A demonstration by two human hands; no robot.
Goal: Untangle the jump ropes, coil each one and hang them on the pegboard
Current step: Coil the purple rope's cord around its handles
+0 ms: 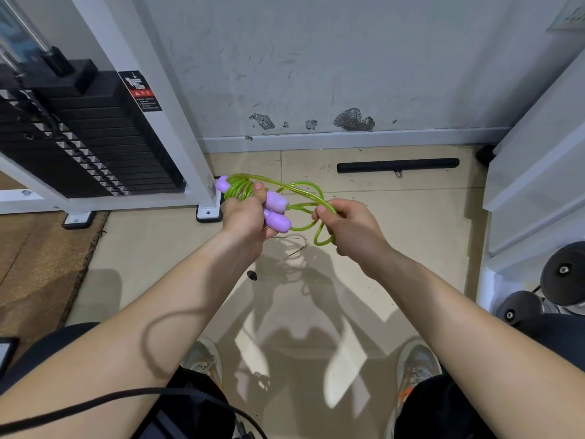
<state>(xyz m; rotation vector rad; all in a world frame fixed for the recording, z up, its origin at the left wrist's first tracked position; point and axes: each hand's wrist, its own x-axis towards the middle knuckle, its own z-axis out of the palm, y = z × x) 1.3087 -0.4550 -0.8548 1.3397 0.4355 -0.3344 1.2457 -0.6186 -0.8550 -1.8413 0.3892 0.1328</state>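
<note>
Coiling under way: the left hand grips a translucent green plastic jump rope, its lilac handles and finished loops, above the tiled floor. The right hand pinches the slack; the next loop likely needs feeding leftward.

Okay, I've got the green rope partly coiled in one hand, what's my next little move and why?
Probably wrap the loose loop into the coil. Your left hand already grips the wound green rope with both purple handles, while your right hand pinches the last slack loop still hanging free. Winding it in should finish the coil for hanging.
</note>
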